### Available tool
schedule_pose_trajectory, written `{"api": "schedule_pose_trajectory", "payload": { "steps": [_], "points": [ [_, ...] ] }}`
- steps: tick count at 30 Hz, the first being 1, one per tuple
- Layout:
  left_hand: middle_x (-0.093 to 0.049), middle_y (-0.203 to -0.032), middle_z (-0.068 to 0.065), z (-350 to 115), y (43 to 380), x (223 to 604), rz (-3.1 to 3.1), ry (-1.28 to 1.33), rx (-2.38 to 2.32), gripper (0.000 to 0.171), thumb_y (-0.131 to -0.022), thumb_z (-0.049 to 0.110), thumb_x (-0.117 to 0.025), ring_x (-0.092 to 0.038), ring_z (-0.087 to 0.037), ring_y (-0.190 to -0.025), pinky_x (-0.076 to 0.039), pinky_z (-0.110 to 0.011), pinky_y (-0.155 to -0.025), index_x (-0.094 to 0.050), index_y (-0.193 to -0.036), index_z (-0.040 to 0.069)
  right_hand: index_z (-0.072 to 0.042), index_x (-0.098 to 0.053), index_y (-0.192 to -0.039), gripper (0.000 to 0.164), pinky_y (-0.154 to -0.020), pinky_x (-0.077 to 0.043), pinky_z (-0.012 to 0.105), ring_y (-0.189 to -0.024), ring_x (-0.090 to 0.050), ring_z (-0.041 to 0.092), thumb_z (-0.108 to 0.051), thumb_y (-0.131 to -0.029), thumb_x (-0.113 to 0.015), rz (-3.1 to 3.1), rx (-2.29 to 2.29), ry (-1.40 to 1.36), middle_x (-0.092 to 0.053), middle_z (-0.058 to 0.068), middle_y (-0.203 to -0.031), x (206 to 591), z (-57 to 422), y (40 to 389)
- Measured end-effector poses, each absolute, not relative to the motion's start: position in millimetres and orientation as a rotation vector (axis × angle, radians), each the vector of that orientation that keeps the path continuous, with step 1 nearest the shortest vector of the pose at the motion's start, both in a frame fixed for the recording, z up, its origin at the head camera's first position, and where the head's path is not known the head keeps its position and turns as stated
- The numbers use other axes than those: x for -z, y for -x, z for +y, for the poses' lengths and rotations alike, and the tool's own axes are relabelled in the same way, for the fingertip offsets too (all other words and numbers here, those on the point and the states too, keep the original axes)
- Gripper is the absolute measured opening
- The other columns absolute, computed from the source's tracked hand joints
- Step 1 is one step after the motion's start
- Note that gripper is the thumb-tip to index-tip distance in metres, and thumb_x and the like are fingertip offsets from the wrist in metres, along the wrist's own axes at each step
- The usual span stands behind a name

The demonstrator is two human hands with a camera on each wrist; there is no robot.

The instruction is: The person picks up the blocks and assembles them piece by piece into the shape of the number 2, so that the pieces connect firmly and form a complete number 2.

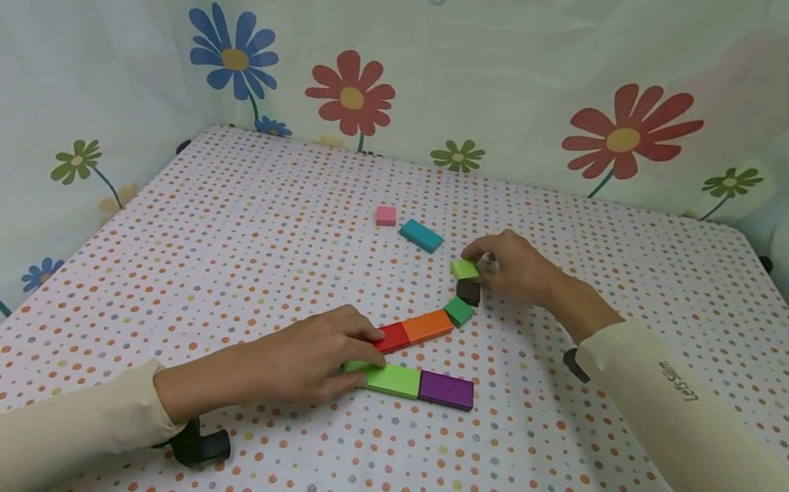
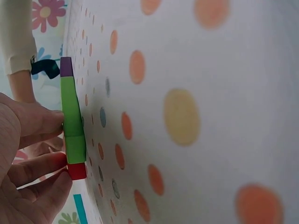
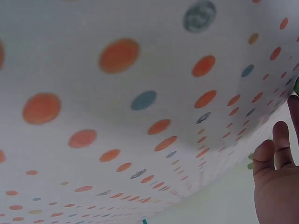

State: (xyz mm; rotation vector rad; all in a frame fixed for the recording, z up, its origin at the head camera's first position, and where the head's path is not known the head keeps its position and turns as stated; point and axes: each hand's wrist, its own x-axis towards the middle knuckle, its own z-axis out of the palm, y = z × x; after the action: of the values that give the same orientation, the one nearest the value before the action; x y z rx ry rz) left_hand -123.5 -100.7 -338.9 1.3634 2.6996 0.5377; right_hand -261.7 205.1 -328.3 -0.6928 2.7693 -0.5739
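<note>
My left hand (image 1: 311,352) reaches over the near blocks, its fingertips at the left end of a red block (image 1: 394,337) and on the light green blocks (image 1: 397,380) below it. A purple block (image 1: 447,389) adjoins their right end. My right hand (image 1: 518,270) pinches a small light green block (image 1: 464,269) at the far end of a curved line. That line continues through a black block (image 1: 468,292), a green block (image 1: 458,312), an orange block (image 1: 428,327) and the red one. In the right wrist view, the fingers (image 3: 281,147) show only at the right edge.
Farther back on the dotted tablecloth (image 1: 276,229) lie a teal block (image 1: 422,236) and a small pink block (image 1: 386,216). Flower-printed curtains (image 1: 504,60) rise behind the table and at its sides. A dark strap with a camera (image 1: 200,446) hangs under my left wrist.
</note>
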Motion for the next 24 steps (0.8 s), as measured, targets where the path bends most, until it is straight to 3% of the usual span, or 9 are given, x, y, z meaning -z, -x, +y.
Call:
{"api": "schedule_pose_trajectory", "payload": {
  "steps": [6, 13, 24],
  "points": [
    [-0.065, -0.131, -0.005, -99.8, 122.7, 338.3, 2.699, -1.366, -0.543, 0.026, -0.096, 0.021, -0.071, -0.056, -0.019, -0.121, -0.051, -0.034, -0.1, -0.075, -0.121, 0.016, 0.001, -0.058, -0.137, 0.043, -0.1, -0.044, 0.053, -0.121, -0.046, 0.034, 0.005, -0.095, -0.059, 2.819, 0.583, 0.646, -0.062, 0.018, -0.13, 328.4, 213.1, 253.0],
    [-0.064, -0.131, -0.004, -98.3, 122.7, 334.6, 2.683, -1.331, -0.52, 0.026, -0.095, 0.02, -0.071, -0.054, -0.019, -0.123, -0.05, -0.034, -0.102, -0.075, -0.12, 0.015, 0.003, -0.058, -0.134, 0.039, -0.102, -0.044, 0.053, -0.121, -0.047, 0.034, 0.006, -0.096, -0.052, 2.955, 0.657, 0.581, -0.061, 0.019, -0.13, 331.9, 214.6, 232.6],
    [-0.061, -0.135, -0.003, -92.3, 128.1, 320.0, 2.589, -1.25, -0.457, 0.029, -0.094, 0.02, -0.071, -0.052, -0.019, -0.123, -0.049, -0.036, -0.102, -0.073, -0.123, 0.015, 0.002, -0.059, -0.131, 0.035, -0.109, -0.039, 0.058, -0.128, -0.048, 0.037, -0.007, -0.098, -0.06, 2.914, 0.959, 0.447, -0.059, 0.018, -0.132, 326.3, 189.5, 173.8]
  ]
}}
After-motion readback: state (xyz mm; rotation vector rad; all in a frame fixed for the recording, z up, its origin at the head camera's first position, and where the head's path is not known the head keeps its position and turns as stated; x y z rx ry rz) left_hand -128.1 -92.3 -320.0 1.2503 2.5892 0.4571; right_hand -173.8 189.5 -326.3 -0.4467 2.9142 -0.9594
